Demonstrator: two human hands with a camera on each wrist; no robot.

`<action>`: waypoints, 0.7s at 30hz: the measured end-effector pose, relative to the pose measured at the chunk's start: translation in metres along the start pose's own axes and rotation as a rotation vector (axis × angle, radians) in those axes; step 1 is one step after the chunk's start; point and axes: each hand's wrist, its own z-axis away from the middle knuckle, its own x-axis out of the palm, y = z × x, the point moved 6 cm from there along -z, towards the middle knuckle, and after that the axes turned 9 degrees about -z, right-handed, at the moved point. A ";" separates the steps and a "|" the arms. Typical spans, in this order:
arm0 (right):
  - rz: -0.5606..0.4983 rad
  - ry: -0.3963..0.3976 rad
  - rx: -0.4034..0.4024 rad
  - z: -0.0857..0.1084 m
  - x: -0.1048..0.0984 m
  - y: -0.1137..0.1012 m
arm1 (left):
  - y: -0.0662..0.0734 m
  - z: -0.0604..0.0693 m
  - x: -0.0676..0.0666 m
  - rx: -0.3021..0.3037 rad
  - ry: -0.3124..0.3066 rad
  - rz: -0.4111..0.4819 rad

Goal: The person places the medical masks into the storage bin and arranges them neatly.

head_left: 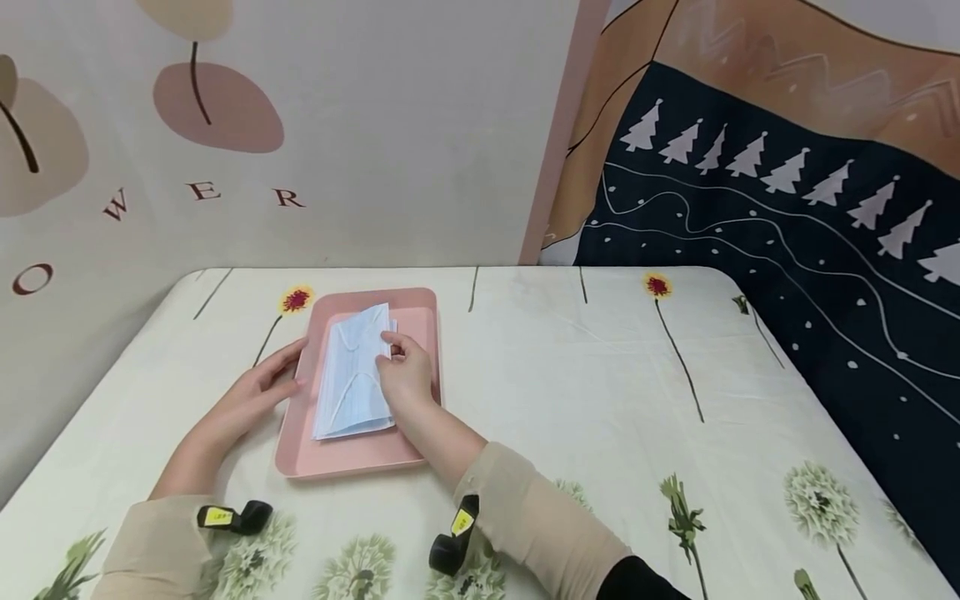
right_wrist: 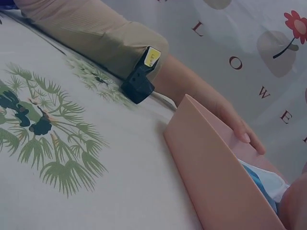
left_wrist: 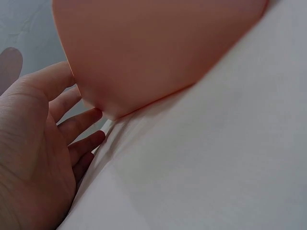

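Light blue face masks (head_left: 352, 408) with white ear loops lie in a loose stack in a pink rectangular tray (head_left: 352, 468). My right hand (head_left: 408, 375) reaches over the tray's right side and pinches the right edge of the masks between thumb and fingers. Along the tray's left wall rests my left hand (head_left: 243, 402), its fingers extended. The left wrist view has this left hand (left_wrist: 38, 139) with fingertips against the outside of the tray (left_wrist: 129, 52). Only a bit of my right hand (right_wrist: 295, 206) shows in the right wrist view, beside a mask (right_wrist: 271, 184).
A white cloth (head_left: 540, 375) printed with flowers covers the table. Behind it stands a pale printed wall hanging (head_left: 420, 150). A dark cloth with white trees (head_left: 750, 208) hangs at the right. Small black devices (head_left: 453, 537) are strapped to both sleeves.
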 end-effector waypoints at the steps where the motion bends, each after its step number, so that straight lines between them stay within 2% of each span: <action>1: 0.016 -0.002 0.005 0.000 0.000 0.001 | 0.000 0.000 0.000 -0.004 -0.001 0.002; 10: 0.163 -0.028 -0.031 -0.006 -0.004 0.000 | 0.001 0.000 0.000 -0.012 -0.005 0.002; 21: 0.331 -0.089 -0.033 -0.012 -0.007 0.002 | 0.003 0.000 0.000 -0.003 -0.002 0.005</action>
